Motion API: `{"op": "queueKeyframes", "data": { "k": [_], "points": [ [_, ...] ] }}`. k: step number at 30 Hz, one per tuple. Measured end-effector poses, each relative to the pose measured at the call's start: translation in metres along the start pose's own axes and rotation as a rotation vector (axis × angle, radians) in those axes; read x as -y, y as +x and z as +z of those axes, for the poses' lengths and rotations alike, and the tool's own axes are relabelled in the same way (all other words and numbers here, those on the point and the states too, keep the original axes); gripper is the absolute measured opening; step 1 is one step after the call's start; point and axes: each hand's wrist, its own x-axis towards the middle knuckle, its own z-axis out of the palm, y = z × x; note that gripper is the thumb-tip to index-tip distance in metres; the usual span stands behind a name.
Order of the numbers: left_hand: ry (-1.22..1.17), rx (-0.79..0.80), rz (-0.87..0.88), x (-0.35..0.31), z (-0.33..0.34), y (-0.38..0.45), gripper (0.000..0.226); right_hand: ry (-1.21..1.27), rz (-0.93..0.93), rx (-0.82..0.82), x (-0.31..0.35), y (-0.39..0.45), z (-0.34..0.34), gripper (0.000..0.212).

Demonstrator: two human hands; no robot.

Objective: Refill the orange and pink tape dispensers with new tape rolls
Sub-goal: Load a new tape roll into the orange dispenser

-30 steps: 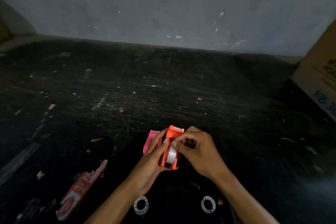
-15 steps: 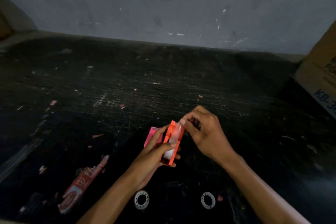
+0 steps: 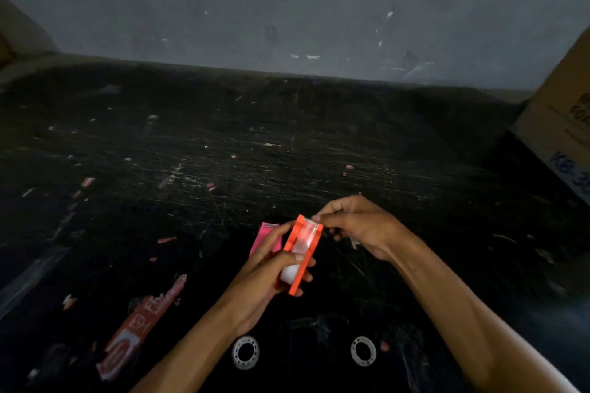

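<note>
Just below the centre of the frame, the left hand (image 3: 268,277) is wrapping around the orange tape dispenser (image 3: 301,254), thumb across its near side and fingers curling under, holding it tilted with the cutter end pointing away, toward the upper part of the frame. That hold seems meant to be keeping the body steady and the open channel facing up. The white tape roll (image 3: 290,274) is sitting in the lower end of the dispenser, partly behind the left thumb.

The right hand (image 3: 360,226) is pinching the free end of the clear tape strip (image 3: 305,237) at the dispenser's top edge, thumb and forefinger pressed together on it, the other fingers curled. The strip is lying stretched along the channel, probably being drawn toward the cutter.

The pink tape dispenser (image 3: 265,238) is resting on the dark scratched worktop (image 3: 223,153), just left of the orange one and partly hidden by the left hand; whether it is holding a roll cannot be told.

Near the bottom edge, two white rings (image 3: 245,351) are lying apart on the worktop, looking like empty cores set aside.

At the lower left, a red wrapper (image 3: 134,332) is showing pale lettering too blurred to read. On the cardboard box (image 3: 562,118) at the right edge, blue characters seem to be reading "KB-3", the rest being cut off.
</note>
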Motion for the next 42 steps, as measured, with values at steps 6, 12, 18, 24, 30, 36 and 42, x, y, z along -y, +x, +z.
{"op": "queueKeyframes", "data": {
  "k": [6,12,18,24,30,36,42],
  "points": [
    [-0.123,-0.114,-0.069,0.007,0.008,0.020,0.042,0.338,0.054,-0.260,-0.039,-0.001,0.008,0.010],
    [-0.042,-0.299,-0.162,0.033,0.025,0.058,0.047,0.335,-0.056,-0.362,-0.080,-0.018,0.039,0.016],
    [0.076,-0.350,-0.227,0.048,0.041,0.078,0.024,0.295,-0.087,-0.390,-0.100,-0.002,0.036,0.021],
    [0.191,-0.379,-0.275,0.047,0.041,0.088,0.029,0.233,-0.040,-0.371,-0.116,0.012,0.036,0.020],
    [0.241,-0.344,-0.243,0.050,0.035,0.081,0.025,0.198,-0.063,-0.406,-0.124,0.016,0.043,0.026],
    [0.361,-0.370,-0.026,0.045,0.009,0.061,0.014,0.191,-0.008,-0.445,-0.127,0.020,0.045,0.020],
    [0.773,-0.461,0.030,0.042,-0.053,0.042,0.042,0.254,0.089,-0.464,-0.127,0.020,0.046,0.026]
  ]
}}
